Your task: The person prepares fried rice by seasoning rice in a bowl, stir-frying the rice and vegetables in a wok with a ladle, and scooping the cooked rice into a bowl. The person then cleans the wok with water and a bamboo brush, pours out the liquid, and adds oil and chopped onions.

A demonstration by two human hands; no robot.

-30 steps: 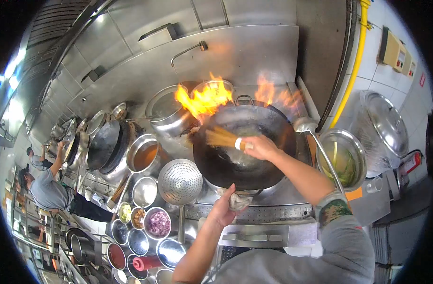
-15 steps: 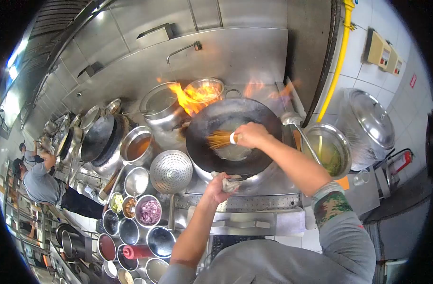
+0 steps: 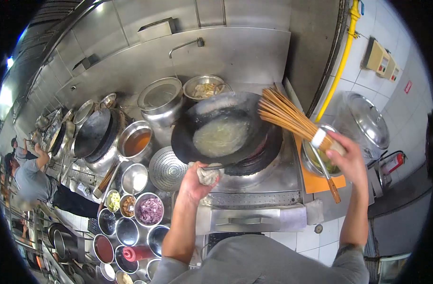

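My left hand (image 3: 194,182) is closed around the handle of a black wok (image 3: 184,135), with a folded cloth (image 3: 209,176) between hand and metal. The wok is shifted left and tilted on the burner (image 3: 273,151), whose right part shows. Cloudy, yellowish liquid (image 3: 221,137) lies in the wok. In my right hand (image 3: 351,158) is a bamboo wok brush (image 3: 289,113) with a white band, its bristles pointing up and left at the wok's right rim. Below the brush, a ladle with a wooden handle (image 3: 331,183) rests in a metal pot (image 3: 311,163), partly hidden.
A perforated strainer (image 3: 168,168) and a pot of brown liquid (image 3: 136,142) stand left of the wok. Several bowls of ingredients, including chopped purple onion (image 3: 149,210), line the lower left. Behind are a lidded pot (image 3: 159,94) and a faucet (image 3: 185,46). Another person (image 3: 32,182) works far left.
My right hand has lifted the brush out of the wok and swung it right. The wok has moved left and tilted in my left hand. Flames behind the wok are gone.
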